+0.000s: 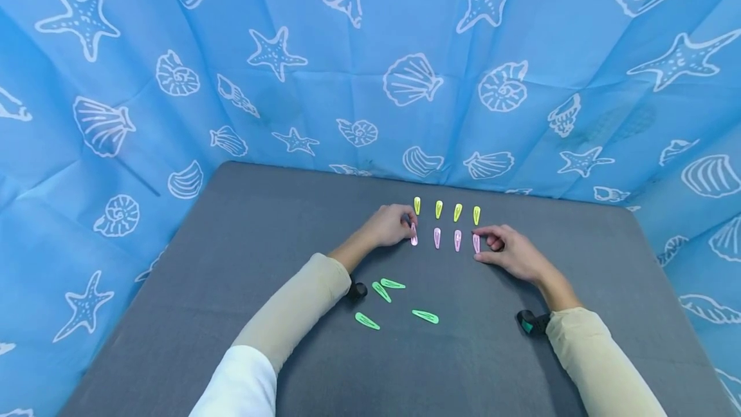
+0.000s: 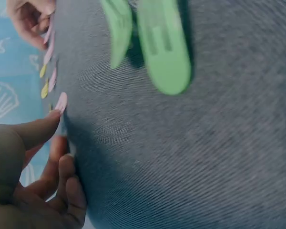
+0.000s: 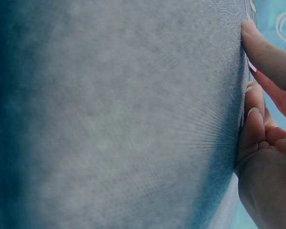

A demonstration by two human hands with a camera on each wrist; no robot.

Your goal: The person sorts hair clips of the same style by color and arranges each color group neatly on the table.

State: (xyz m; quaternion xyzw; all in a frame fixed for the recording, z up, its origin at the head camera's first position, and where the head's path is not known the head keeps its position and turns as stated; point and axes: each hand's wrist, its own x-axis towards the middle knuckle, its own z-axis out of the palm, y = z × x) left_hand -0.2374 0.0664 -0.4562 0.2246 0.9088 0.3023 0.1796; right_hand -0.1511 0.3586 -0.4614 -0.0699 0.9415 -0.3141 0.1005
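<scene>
Right of centre, an aligning step seems in hand; left hand (image 1: 390,226) pinches leftmost pink clip (image 1: 414,240); right hand (image 1: 517,253), half-open, spans rightmost pink clip (image 1: 476,244), grip unclear; next move probably needs light touch.

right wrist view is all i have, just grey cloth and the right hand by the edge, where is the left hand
Observer: In the head view, the left hand is touching the leftmost pink snap hair clip.

Operator: ok any clips on the person's side of that one

Observer: Yes, four green snap hair clips lie scattered there at different angles.

Operator: and on the far side, toward the curtain

Observer: Four yellow snap hair clips stand in a row there, one beyond each pink clip.
</scene>
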